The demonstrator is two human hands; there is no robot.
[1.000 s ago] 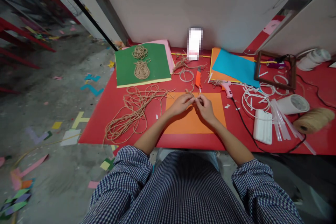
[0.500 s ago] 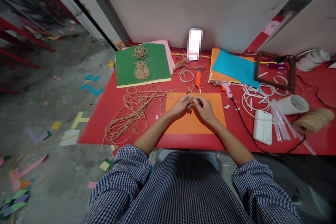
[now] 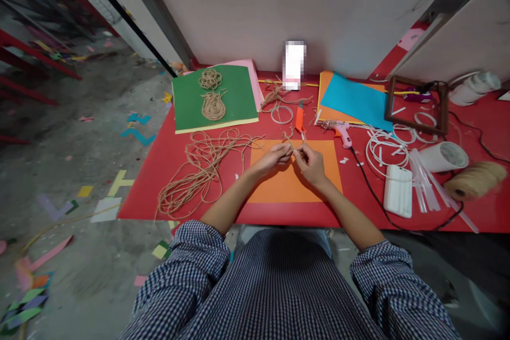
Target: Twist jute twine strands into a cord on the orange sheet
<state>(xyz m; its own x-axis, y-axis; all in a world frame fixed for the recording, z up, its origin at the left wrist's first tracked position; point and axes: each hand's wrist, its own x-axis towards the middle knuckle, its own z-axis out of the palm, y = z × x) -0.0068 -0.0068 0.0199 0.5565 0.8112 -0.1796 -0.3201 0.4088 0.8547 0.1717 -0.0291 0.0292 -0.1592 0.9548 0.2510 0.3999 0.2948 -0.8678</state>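
Over an orange sheet of paper (image 3: 263, 188), my left hand (image 3: 277, 155) pinches a short piece of jute twine (image 3: 288, 137), part of which sticks up beyond the fingers. My right hand (image 3: 309, 162) is closed beside it, its fingertips pressed together on the same twine. The fingers hide most of the piece. Left of the sheet lies a loose tangle of jute twine (image 3: 207, 162). Two coiled twine shapes, a looped one (image 3: 210, 79) and a rounder one (image 3: 214, 106), rest on a green sheet (image 3: 243, 90). An orange utility knife (image 3: 300, 118) lies just past my hands.
On the right are a pink glue gun (image 3: 341, 133), a white power strip (image 3: 398, 191), clear glue sticks (image 3: 424, 183), a twine spool (image 3: 476, 179) and a wooden frame (image 3: 388, 101). A blue sheet (image 3: 354, 101) lies at the back. Paper scraps litter the floor.
My fingers have shifted slightly around the twine, and the right hand has turned a little. The whole view has moved slightly; objects on the table stay in place.
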